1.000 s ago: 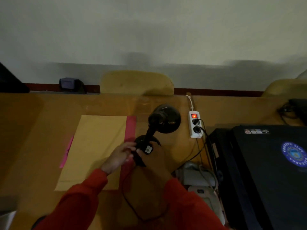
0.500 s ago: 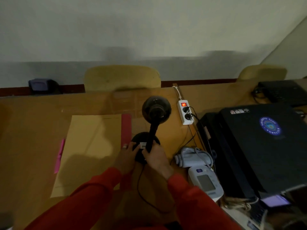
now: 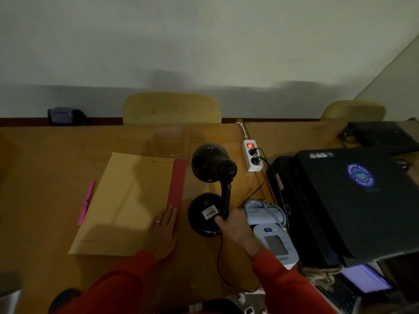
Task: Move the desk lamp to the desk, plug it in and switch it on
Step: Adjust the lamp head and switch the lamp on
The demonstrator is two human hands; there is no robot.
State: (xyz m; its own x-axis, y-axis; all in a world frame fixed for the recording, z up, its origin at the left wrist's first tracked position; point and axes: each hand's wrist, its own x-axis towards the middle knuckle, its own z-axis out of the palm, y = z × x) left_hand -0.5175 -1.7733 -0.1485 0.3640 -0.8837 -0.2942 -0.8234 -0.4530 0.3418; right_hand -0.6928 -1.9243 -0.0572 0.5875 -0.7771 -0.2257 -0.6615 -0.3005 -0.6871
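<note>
A black desk lamp (image 3: 213,164) stands on the wooden desk (image 3: 45,168), its round base (image 3: 201,209) down and its shade unlit. My right hand (image 3: 235,227) grips the bottom of the lamp's neck at the base. My left hand (image 3: 164,230) lies flat and open on the desk, just left of the base, on the edge of a brown envelope (image 3: 127,202). The lamp's black cord (image 3: 221,266) trails toward me. A white power strip (image 3: 252,156) with a lit red switch lies behind the lamp to the right, two black plugs in it.
A red folder (image 3: 178,177) sticks out under the envelope, a pink pen (image 3: 86,202) to its left. A blood pressure monitor (image 3: 275,243) and cuff (image 3: 264,211) sit right of the lamp. A black laptop bag (image 3: 353,200) fills the right. Chairs (image 3: 172,108) stand behind the desk.
My left hand has let go of the lamp base and moved left to lie flat on the desk. My right hand still holds the neck. The view has shifted right.
</note>
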